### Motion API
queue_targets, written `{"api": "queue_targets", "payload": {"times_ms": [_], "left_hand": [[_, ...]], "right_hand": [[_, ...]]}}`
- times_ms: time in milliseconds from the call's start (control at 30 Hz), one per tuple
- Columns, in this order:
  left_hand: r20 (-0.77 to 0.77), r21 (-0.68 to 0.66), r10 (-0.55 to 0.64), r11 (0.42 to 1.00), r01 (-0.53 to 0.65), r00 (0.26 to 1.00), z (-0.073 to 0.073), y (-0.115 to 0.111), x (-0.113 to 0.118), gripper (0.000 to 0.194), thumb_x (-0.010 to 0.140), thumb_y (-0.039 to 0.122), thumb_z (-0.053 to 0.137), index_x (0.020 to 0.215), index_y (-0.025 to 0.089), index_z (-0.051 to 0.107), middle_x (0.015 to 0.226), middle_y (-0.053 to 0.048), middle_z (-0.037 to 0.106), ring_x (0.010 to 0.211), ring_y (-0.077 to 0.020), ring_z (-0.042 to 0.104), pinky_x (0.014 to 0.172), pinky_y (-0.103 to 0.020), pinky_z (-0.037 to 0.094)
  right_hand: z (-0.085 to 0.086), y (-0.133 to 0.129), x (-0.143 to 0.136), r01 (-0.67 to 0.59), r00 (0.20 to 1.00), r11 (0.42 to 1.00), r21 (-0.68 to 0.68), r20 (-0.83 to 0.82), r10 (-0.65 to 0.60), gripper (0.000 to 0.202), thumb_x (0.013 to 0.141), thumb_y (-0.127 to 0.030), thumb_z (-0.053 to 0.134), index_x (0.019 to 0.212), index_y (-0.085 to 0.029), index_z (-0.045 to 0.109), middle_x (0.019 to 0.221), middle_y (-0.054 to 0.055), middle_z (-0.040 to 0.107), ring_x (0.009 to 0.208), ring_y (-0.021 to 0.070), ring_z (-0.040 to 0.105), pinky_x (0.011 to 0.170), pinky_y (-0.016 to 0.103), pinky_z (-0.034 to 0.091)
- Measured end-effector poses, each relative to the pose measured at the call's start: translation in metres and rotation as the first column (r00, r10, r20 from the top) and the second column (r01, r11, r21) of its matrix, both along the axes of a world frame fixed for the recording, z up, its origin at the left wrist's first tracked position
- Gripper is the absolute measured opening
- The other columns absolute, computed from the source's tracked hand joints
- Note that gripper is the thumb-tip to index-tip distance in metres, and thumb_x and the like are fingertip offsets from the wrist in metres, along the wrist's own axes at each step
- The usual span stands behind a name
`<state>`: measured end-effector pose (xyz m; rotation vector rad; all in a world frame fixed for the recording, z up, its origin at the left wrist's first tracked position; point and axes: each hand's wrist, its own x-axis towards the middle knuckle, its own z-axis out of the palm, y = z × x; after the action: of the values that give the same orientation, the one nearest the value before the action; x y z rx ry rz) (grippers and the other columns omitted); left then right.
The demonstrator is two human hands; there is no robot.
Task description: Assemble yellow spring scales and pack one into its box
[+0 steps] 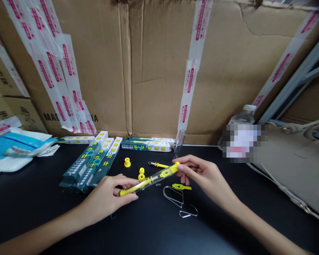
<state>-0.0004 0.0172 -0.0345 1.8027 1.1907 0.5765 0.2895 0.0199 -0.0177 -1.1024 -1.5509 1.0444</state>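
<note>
Between my hands is a clear tube spring scale (155,178) with yellow parts inside, tilted up to the right. My left hand (114,193) pinches its lower left end, and the fingers of my right hand (203,173) close on the yellow cap at its upper right end. Just behind it lie a yellow rod with a metal tip (159,165) and small yellow caps (127,162). A flat yellow piece (182,187) rests below my right hand. Closer to me are bent wire hooks (173,196) and a smaller wire hook (188,213). A small spring (158,184) sits under the tube.
Green and white printed boxes (95,163) lie to the left, with more boxes (147,145) at the back. A clear tube (179,143) leans against the cardboard wall (154,71). At right stand a plastic bottle (241,117) and a beige bag (295,166). Blue-white packets (18,145) lie far left.
</note>
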Motion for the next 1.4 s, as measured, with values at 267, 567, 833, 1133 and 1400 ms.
{"api": "queue_targets", "payload": {"times_ms": [267, 567, 833, 1133, 1400], "left_hand": [[-0.006, 0.005, -0.004, 1.0, 0.004, 1.0, -0.001, 0.0, -0.001, 0.04, 0.079, 0.036, 0.069, 0.116, 0.02, 0.076, 0.098, -0.003, 0.063, 0.089, -0.0198, 0.061, 0.079, -0.029, 0.057], [0.001, 0.005, 0.007, 1.0, -0.007, 1.0, -0.001, 0.0, 0.0, 0.041, 0.08, 0.036, 0.069, 0.116, 0.021, 0.076, 0.099, -0.003, 0.065, 0.089, -0.0199, 0.062, 0.077, -0.029, 0.057], [-0.006, 0.011, 0.007, 1.0, -0.007, 1.0, -0.002, 0.0, -0.001, 0.04, 0.08, 0.037, 0.069, 0.118, 0.024, 0.075, 0.1, -0.003, 0.066, 0.089, -0.0199, 0.062, 0.077, -0.028, 0.057], [-0.017, 0.021, 0.017, 1.0, -0.017, 1.0, -0.002, -0.001, -0.001, 0.04, 0.079, 0.037, 0.071, 0.116, 0.023, 0.076, 0.101, -0.003, 0.068, 0.088, -0.0197, 0.063, 0.076, -0.027, 0.057], [-0.037, 0.036, 0.015, 0.999, -0.014, 0.999, -0.002, 0.0, -0.001, 0.04, 0.08, 0.037, 0.069, 0.117, 0.024, 0.076, 0.106, -0.004, 0.069, 0.09, -0.0203, 0.063, 0.077, -0.029, 0.058]], "right_hand": [[0.0, 0.001, 0.0, -0.053, 0.997, 0.999, -0.003, -0.063, 0.052, 0.031, 0.085, -0.043, 0.074, 0.103, -0.017, 0.071, 0.073, 0.001, 0.068, 0.06, 0.0124, 0.062, 0.056, 0.024, 0.052], [-0.002, 0.002, 0.001, -0.134, 0.982, 0.991, -0.023, -0.141, 0.13, 0.026, 0.084, -0.037, 0.077, 0.101, -0.02, 0.068, 0.085, 0.002, 0.07, 0.067, 0.0107, 0.064, 0.06, 0.021, 0.053], [-0.004, 0.002, 0.0, -0.127, 0.984, 0.991, -0.034, -0.131, 0.121, 0.027, 0.084, -0.037, 0.077, 0.103, -0.02, 0.068, 0.086, 0.002, 0.072, 0.066, 0.0107, 0.065, 0.06, 0.022, 0.054], [-0.006, 0.002, 0.001, -0.052, 0.997, 0.999, -0.014, -0.064, 0.051, 0.026, 0.082, -0.035, 0.077, 0.1, -0.018, 0.07, 0.079, 0.004, 0.075, 0.064, 0.014, 0.068, 0.058, 0.024, 0.055], [-0.01, 0.003, 0.002, -0.048, 0.998, 0.999, 0.02, -0.046, 0.049, 0.025, 0.081, -0.032, 0.078, 0.101, -0.02, 0.07, 0.092, 0.005, 0.078, 0.082, 0.0185, 0.074, 0.072, 0.029, 0.061]]}}
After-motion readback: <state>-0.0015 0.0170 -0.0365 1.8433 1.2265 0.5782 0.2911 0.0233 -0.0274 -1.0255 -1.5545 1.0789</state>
